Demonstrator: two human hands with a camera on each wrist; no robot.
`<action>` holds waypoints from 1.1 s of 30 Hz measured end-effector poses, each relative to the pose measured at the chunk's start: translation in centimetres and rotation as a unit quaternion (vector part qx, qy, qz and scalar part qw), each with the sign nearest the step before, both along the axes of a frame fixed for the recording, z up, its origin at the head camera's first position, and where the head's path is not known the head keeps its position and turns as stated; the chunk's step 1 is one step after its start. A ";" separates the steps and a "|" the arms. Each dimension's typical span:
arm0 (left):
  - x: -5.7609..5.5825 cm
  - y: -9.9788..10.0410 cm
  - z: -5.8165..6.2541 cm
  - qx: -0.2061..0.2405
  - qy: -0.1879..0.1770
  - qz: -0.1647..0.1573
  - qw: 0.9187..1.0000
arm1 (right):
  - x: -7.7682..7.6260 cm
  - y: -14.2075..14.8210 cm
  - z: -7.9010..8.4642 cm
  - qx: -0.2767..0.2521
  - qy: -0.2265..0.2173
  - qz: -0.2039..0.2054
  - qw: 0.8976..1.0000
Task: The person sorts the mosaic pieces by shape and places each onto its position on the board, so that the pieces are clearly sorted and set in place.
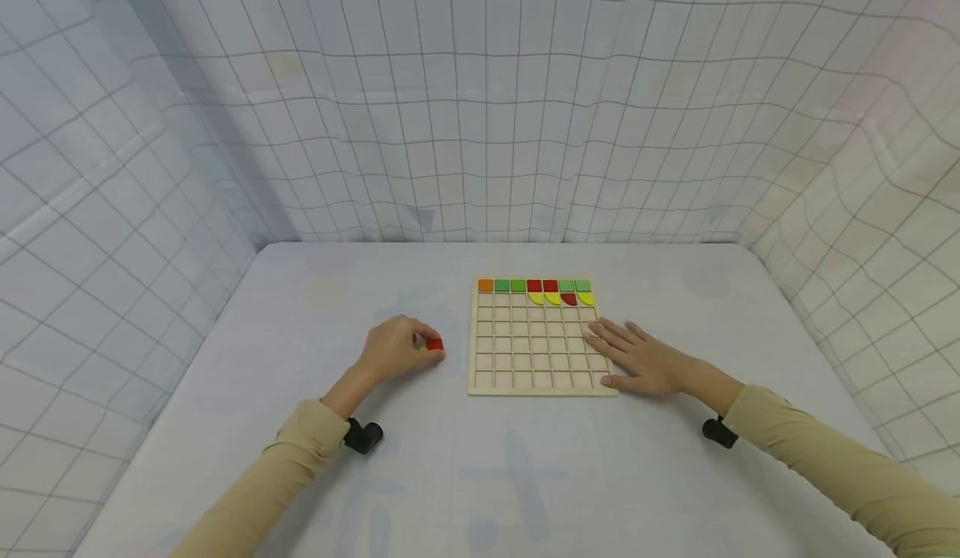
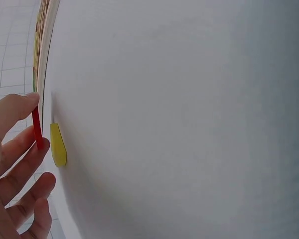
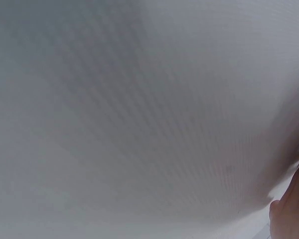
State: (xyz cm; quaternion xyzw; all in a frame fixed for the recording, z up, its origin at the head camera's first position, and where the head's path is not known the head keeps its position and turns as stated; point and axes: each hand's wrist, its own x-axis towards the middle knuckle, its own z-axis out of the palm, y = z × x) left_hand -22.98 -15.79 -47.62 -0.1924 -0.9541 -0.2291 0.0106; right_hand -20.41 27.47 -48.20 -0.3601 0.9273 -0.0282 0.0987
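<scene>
Left of the board, my left hand (image 1: 393, 348) pinches a thin red square tile (image 1: 435, 344) between thumb and fingers. In the left wrist view the red tile (image 2: 37, 128) is seen edge-on, and a yellow piece (image 2: 58, 145) lies on the table just beside the fingertips. The wooden grid board (image 1: 534, 394) has a top row of orange, green and red square tiles. Yellow and red quarter-round pieces (image 1: 568, 299) sit in the right part of its second row. My right hand (image 1: 648, 365) rests with spread, straight fingers on the board's right edge.
A white cloth covers the table (image 1: 487, 475). Grid-patterned white curtains (image 1: 480, 125) enclose the back and both sides. Black wrist-camera mounts (image 1: 363, 436) hang under the forearms, close to the tabletop.
</scene>
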 end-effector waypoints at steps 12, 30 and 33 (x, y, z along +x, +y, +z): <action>-1.4 2.0 0.4 -0.001 0.034 -0.018 0.999 | 0.1 0.4 -0.3 -0.012 0.011 0.005 1.000; -3.9 5.5 1.7 -0.003 0.030 -0.054 0.998 | -0.1 -0.1 0.4 0.007 -0.014 -0.010 1.000; -4.2 6.0 1.7 -0.004 0.032 -0.055 0.998 | -0.2 0.0 0.1 0.015 -0.012 -0.010 1.000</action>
